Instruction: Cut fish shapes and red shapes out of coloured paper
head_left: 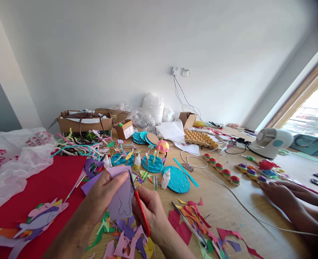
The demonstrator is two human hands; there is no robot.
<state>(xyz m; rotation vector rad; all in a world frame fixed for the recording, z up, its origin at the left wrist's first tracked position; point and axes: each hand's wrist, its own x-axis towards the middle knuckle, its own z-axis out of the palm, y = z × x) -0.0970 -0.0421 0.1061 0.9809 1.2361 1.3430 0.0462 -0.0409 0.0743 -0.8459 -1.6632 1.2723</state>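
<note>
My left hand [109, 187] pinches a sheet of lilac paper [121, 199] that has a fish outline drawn on it. In my right hand [152, 205] is a pair of red-handled scissors [141, 212], its blades at the sheet's upper right edge. Below both hands lie colourful paper scraps [126, 241]. To the left, a pile of cut paper fish [41, 217] rests on red paper [67, 172]. Just beyond the sheet stand a white glue bottle [165, 179] and a blue round base [177, 180].
A co-worker's hands [280, 194] rest at the right near painted egg-carton pieces [252, 174]. A white cable [237, 199] crosses the table towards a small fan [271, 142]. Pipe cleaners [91, 147], a cardboard box [85, 122] and an egg tray [200, 138] lie farther back.
</note>
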